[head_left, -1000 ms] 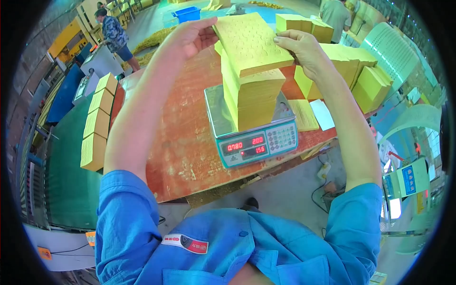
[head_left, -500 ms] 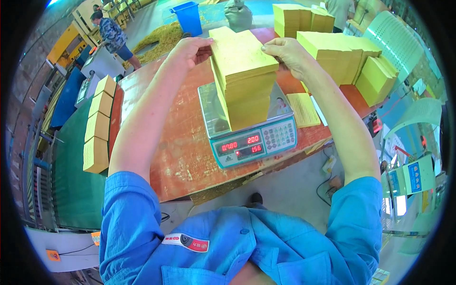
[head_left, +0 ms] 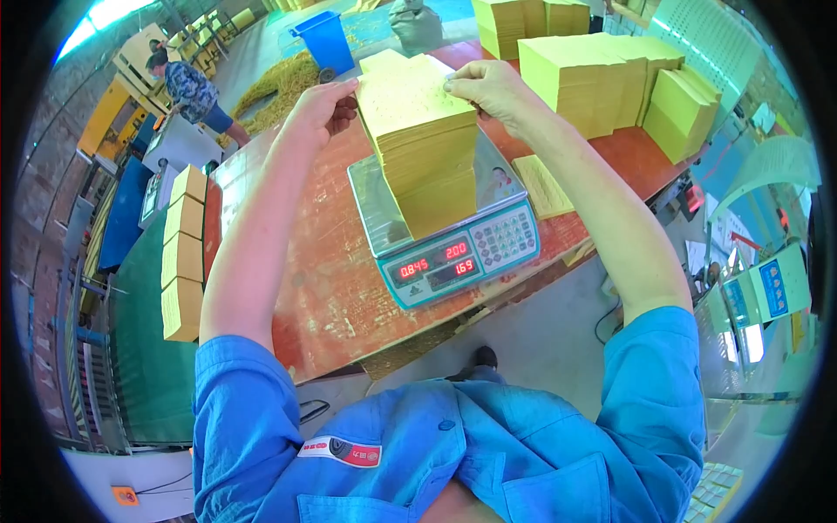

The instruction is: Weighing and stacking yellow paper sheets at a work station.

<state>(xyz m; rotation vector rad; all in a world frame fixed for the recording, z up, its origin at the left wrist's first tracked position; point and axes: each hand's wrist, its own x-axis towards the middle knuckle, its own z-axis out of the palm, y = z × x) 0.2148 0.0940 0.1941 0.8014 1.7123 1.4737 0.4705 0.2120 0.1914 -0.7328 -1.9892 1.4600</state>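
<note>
A tall stack of yellow paper (head_left: 427,166) stands on the metal pan of a teal digital scale (head_left: 458,266) with lit red digits. My left hand (head_left: 324,112) is at the stack's far left top corner, thumb and fingers curled in at its edge. On the opposite side, my right hand (head_left: 495,94) pinches the top sheets' edge between thumb and forefinger. Part of the stack's back is hidden behind its top. A thin pad of yellow paper (head_left: 542,186) lies just right of the scale.
The scale rests on a worn red table (head_left: 305,305). Large yellow paper stacks (head_left: 575,87) stand at the back right. A row of small paper bundles (head_left: 181,261) lines the green surface (head_left: 139,349) at left. A blue bin (head_left: 324,44) and another person (head_left: 193,91) are farther off.
The view has shifted slightly. The stack's left side, with sheets hanging loose before, now looks more even. The scale's red readings have risen. Both hands stay at the top edges.
</note>
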